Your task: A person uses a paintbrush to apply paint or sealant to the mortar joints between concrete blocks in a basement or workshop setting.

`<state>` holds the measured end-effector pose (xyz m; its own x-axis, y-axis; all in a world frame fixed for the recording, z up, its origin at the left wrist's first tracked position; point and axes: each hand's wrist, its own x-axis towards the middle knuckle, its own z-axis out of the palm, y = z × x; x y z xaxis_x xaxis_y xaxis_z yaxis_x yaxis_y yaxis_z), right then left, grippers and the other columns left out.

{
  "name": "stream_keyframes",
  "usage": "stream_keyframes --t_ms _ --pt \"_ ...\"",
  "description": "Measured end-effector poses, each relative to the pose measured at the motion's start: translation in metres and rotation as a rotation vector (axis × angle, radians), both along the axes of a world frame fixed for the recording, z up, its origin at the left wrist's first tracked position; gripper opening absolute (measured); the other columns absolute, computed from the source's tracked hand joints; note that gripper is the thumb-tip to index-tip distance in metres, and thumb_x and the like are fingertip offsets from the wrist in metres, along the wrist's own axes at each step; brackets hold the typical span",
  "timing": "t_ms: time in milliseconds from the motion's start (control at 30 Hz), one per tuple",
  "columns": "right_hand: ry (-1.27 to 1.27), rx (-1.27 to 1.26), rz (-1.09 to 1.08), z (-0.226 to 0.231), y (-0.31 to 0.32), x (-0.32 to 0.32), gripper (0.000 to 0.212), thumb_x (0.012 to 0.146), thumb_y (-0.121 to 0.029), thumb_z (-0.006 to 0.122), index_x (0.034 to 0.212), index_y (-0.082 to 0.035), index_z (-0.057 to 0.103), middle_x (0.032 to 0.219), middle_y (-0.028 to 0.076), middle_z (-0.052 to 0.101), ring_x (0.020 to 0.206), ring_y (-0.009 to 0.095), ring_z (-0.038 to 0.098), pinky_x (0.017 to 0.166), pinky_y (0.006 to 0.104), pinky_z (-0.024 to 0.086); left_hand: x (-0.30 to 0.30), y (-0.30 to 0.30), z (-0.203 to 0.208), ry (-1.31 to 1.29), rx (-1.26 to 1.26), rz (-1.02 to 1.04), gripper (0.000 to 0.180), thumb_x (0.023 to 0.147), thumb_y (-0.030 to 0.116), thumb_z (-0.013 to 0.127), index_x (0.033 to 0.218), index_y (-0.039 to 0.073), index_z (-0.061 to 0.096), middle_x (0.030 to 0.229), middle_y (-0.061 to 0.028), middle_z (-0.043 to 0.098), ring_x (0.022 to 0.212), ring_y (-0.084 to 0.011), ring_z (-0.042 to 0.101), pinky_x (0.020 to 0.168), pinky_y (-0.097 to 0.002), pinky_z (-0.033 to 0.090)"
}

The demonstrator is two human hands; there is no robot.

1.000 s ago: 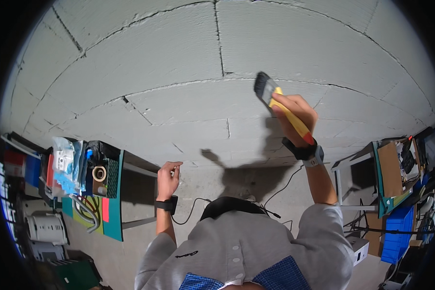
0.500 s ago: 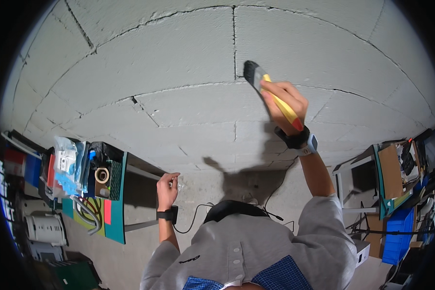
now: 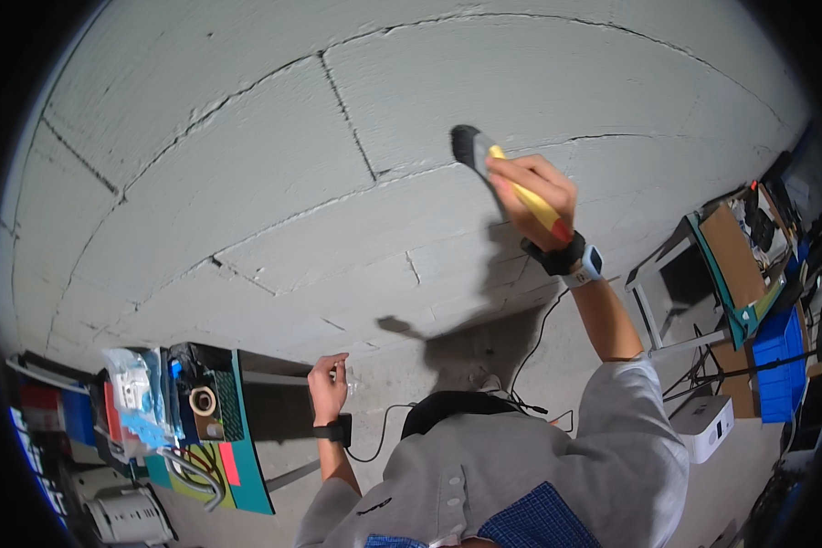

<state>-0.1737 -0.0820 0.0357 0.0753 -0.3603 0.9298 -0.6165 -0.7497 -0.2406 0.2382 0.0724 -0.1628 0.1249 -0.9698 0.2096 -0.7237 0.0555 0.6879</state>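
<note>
The head view has the right hand (image 3: pixel 553 194) closed around the yellow, red-tipped handle of a paintbrush (image 3: pixel 539 208), its dark bristles at the pale block wall (image 3: pixel 484 82), right of a short joint and on the far side of a long one; whether they touch the surface I cannot tell. The left hand (image 3: pixel 327 385) hangs near the wall's foot, fingers loosely bent, with a narrow gap to the thumb. Just left of it, a teal tabletop (image 3: pixel 249 475) carries a tape roll (image 3: pixel 194 402), blue-and-white plastic packs (image 3: pixel 135 393) and a curved grey tube (image 3: pixel 192 481). On the right, another tabletop (image 3: pixel 717 274) holds a cardboard box (image 3: pixel 732 256), with a blue bin (image 3: pixel 781 365) nearer and a white box (image 3: pixel 706 427) on the floor.
</note>
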Motion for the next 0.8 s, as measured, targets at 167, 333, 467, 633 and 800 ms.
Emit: stream_keyframes --t_ms 167,333,467,633,800 --pt "-0.157 0.002 -0.295 -0.003 0.009 -0.063 0.027 0.081 0.0 0.078 0.107 -0.008 0.081 0.084 0.009 0.072 0.068 0.02 0.068 0.061 0.0306 0.054 0.01 0.004 -0.019 0.013 0.005 0.008 0.016 0.093 0.002 0.065 0.104 0.003 0.077 0.096 -0.0157 0.074 0.075 -0.0263 0.07 0.069 -0.035 0.054" --pt "-0.068 -0.074 -0.213 -0.004 0.012 -0.055 0.025 0.084 -0.004 0.078 0.108 -0.008 0.081 0.083 0.008 0.072 0.066 0.018 0.066 0.058 0.0288 0.053 -0.001 -0.013 -0.02 0.018 0.066 -0.032 0.017 0.094 0.002 0.065 0.104 0.004 0.078 0.095 -0.0156 0.074 0.074 -0.026 0.069 0.066 -0.0356 0.053" --pt "-0.005 -0.059 -0.096 0.001 0.002 -0.063 0.023 0.085 -0.006 0.078 0.107 -0.009 0.081 0.083 0.007 0.072 0.065 0.017 0.067 0.057 0.0297 0.053 -0.015 -0.031 -0.007 0.005 0.037 -0.083 0.016 0.094 0.002 0.065 0.104 0.003 0.077 0.094 -0.0167 0.073 0.074 -0.028 0.069 0.067 -0.0358 0.054" --pt "-0.076 -0.04 -0.436 0.004 0.005 -0.13 0.02 0.086 -0.005 0.076 0.105 -0.009 0.081 0.083 0.007 0.073 0.066 0.019 0.069 0.059 0.0305 0.053 -0.011 -0.026 -0.003 -0.01 0.027 -0.089 0.014 0.095 0.002 0.066 0.103 0.001 0.076 0.093 -0.0177 0.072 0.074 -0.0306 0.068 0.069 -0.0362 0.054" --pt "-0.124 -0.023 -0.416 0.008 0.015 -0.143 0.023 0.084 -0.003 0.077 0.105 -0.011 0.081 0.083 0.008 0.072 0.067 0.019 0.068 0.061 0.03 0.054 -0.012 -0.031 -0.011 -0.033 0.088 -0.077 0.013 0.095 0.003 0.065 0.103 0.001 0.076 0.093 -0.0176 0.072 0.074 -0.0292 0.068 0.068 -0.0349 0.054"
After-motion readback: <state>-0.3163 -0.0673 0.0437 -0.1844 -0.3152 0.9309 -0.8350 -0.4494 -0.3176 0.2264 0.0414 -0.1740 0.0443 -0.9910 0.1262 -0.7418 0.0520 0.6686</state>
